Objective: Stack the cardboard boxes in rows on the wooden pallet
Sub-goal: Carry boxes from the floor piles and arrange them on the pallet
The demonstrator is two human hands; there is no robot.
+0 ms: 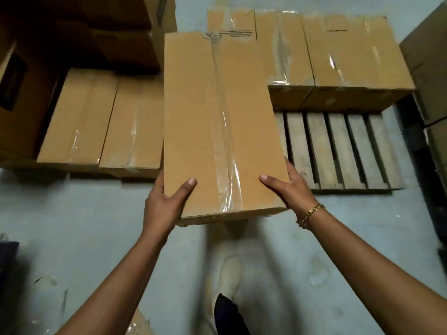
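Note:
I carry a long taped cardboard box [205, 122] in front of me, above the floor. My left hand [167, 201] grips its near left corner, thumb on top. My right hand [287, 187] grips the near right corner the same way; a gold chain sits on that wrist. The wooden pallet [338, 151] lies at the right with bare slats at its near side. Three taped boxes [350, 52] stand in a row along its far side. Two more boxes [101, 119] lie side by side at the left.
Large dark cartons [72, 32] are piled at the far left, and another tall carton [430, 76] stands at the right edge. Pale concrete floor [84, 238] spreads in front of the pallet. My light shoe [227, 281] is below the carried box.

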